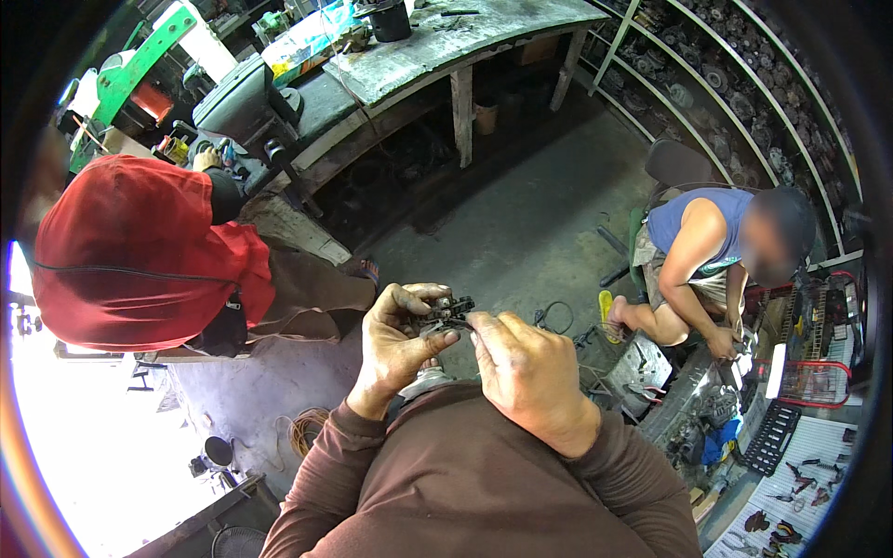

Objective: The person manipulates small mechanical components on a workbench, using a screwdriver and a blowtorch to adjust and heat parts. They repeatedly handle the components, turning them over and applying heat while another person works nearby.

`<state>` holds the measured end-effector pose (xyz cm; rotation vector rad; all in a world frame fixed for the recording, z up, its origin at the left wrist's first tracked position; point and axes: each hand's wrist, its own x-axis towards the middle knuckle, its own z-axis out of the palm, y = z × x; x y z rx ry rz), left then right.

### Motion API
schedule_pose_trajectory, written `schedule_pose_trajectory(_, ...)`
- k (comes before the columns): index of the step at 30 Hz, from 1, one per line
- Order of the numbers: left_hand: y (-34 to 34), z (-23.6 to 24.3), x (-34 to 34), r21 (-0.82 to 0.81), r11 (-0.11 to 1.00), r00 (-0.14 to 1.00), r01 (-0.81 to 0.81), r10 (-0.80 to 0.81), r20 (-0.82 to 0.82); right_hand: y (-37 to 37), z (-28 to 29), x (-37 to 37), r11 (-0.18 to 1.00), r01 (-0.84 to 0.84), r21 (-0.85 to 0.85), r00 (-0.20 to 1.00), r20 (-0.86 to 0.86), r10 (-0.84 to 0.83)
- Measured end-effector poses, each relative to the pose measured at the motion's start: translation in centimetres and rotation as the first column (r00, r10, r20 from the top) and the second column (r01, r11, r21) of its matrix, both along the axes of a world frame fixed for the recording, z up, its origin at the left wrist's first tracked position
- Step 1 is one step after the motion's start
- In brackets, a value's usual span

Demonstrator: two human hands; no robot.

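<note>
Close in front of my body, both hands meet at a small dark metal part (450, 314) with several short projections. My left hand (398, 335) grips it from the left, thumb below and fingers curled above. From the right, my right hand (526, 363) pinches at the part's near right edge, thumb and index finger pressed together. Its fingertips hide whatever else they may hold. The exact kind of the part is too small to tell. Dark smudges mark my fingers.
At the left stands a person in a red top (149, 251). Another person in a blue sleeveless top (699, 228) crouches at the right beside a cluttered bench (684, 409). A long workbench (437, 46) crosses the back. Shelves of parts (716, 79) line the far right. Coiled cable (307, 428) lies on the floor.
</note>
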<state>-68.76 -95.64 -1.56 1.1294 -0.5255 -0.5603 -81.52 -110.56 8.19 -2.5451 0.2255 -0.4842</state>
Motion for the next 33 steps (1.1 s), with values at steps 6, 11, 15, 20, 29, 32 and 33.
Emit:
schedule_pose_trajectory(6,-0.2,0.0,-0.7,0.059,0.997,0.996,-0.054,0.050,0.072,0.3,-0.4,-0.1,0.993,0.026,-0.112,0.999,-0.044,-0.031)
schedule_pose_trajectory(11,-0.6,0.6,-0.9,0.198,0.965,0.912,-0.174,0.082,0.402,0.5,-1.1,-0.4,0.984,0.055,-0.170,0.998,-0.024,-0.060)
schedule_pose_trajectory(15,-0.7,1.1,-0.7,0.269,0.926,0.717,-0.265,0.003,0.697,0.3,-1.3,-0.2,0.965,0.040,-0.257,0.999,0.006,-0.040)
schedule_pose_trajectory(20,-1.6,0.8,-1.0,0.350,0.920,0.930,-0.176,0.039,0.365,-2.4,-0.5,-0.8,0.993,-0.103,0.057,0.994,0.050,0.101)
schedule_pose_trajectory(29,-4.7,-1.3,-2.5,0.342,0.939,0.988,-0.027,-0.026,0.149,-12.0,-18.8,-11.7,0.844,0.519,0.139,0.849,-0.203,-0.489)
schedule_pose_trajectory(32,-6.0,-2.9,-4.5,0.412,0.910,0.996,0.052,-0.079,0.049,-16.8,-32.3,-20.6,0.296,0.717,0.631,0.649,-0.451,-0.613)
schedule_pose_trajectory(33,-6.2,-3.4,-5.2,0.450,0.890,0.995,0.071,-0.098,0.037,-18.4,-36.6,-23.5,-0.023,0.633,0.774,0.567,-0.484,-0.667)
